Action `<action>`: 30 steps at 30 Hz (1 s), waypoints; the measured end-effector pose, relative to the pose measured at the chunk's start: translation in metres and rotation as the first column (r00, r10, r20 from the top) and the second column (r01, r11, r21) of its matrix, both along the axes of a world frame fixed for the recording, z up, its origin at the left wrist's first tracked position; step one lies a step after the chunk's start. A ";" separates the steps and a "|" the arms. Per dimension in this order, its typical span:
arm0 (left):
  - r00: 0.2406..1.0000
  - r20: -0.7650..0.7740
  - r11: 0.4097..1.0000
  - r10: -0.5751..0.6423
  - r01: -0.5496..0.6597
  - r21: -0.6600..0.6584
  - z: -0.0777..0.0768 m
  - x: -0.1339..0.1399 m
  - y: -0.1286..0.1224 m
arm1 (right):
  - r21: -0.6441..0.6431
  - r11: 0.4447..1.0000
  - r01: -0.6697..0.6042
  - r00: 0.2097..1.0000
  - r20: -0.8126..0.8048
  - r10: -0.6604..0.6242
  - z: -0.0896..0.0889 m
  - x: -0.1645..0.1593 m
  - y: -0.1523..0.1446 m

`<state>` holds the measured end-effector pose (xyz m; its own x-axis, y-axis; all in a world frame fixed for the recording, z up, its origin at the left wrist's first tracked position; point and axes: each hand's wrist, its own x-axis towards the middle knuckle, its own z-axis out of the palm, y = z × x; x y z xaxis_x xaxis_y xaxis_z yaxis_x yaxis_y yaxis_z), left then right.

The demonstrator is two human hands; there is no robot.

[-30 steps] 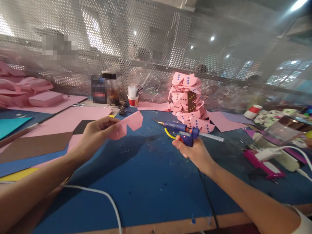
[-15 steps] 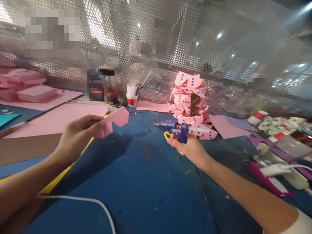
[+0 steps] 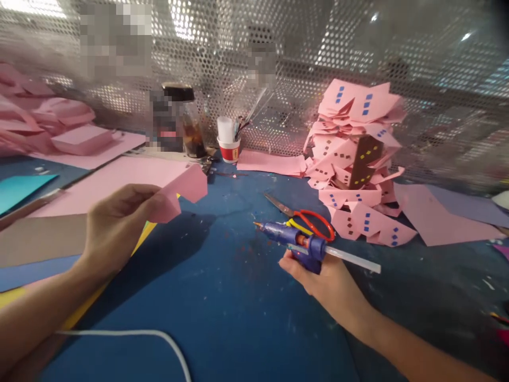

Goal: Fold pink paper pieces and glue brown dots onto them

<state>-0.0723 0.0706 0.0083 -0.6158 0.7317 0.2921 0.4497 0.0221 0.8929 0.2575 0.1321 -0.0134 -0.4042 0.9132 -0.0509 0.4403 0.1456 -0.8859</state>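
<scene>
Between thumb and fingers, my left hand pinches a folded piece of pink paper with a notch in its lower edge, held above the table. My right hand grips a blue hot glue gun by its handle; the nozzle points left towards the paper, and a clear glue stick juts from the back. The two hands are apart. Just behind the glue gun lie scissors with red and yellow handles, partly covered by it. Folded pink pieces with blue and brown squares form a stack at right.
A paper cup holding brushes stands at the back beside a dark jar. Pink sheets and pink paper shapes lie left. A white cable crosses the front. A perforated metal screen rises behind.
The camera view has come closer and turned a little. My right hand has moved the glue gun lower and nearer, uncovering the scissors. My left hand keeps the pink paper.
</scene>
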 end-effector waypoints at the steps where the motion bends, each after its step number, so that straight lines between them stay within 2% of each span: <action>1: 1.000 0.012 1.000 -0.015 0.015 0.017 -0.001 -0.001 -0.001 | 0.003 1.000 0.006 1.000 0.027 -0.006 0.001 -0.001 -0.001; 5: 0.990 0.062 0.992 -0.128 0.127 0.011 -0.003 -0.002 -0.005 | -0.030 0.999 -0.018 0.995 0.095 0.021 0.010 -0.008 -0.005; 10: 0.980 0.072 0.983 -0.185 0.185 0.011 0.003 -0.004 -0.004 | -0.063 0.993 -0.095 0.989 0.106 0.102 0.020 -0.024 -0.008; 15: 0.956 0.112 0.962 -0.270 0.272 -0.002 0.014 -0.005 0.002 | 0.024 0.988 -0.153 0.978 0.150 0.148 0.023 -0.046 -0.007; 18: 0.946 0.100 0.950 -0.310 0.311 0.001 0.012 -0.007 0.006 | 0.073 0.984 -0.162 0.978 0.143 0.150 0.025 -0.054 -0.009; 24: 0.970 0.032 0.970 -0.242 0.243 -0.006 -0.003 -0.015 0.003 | 0.076 0.984 -0.163 0.961 0.239 0.141 0.028 -0.052 -0.014; 30: 0.977 -0.001 0.976 -0.213 0.213 -0.041 -0.005 -0.017 0.004 | 0.086 0.982 -0.166 0.949 0.285 0.136 0.026 -0.048 -0.015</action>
<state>-0.0897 0.0749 0.0031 -0.4429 0.8572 0.2628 0.4529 -0.0391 0.8907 0.2096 0.1167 0.0130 -0.5219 0.8488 -0.0848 0.6314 0.3175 -0.7075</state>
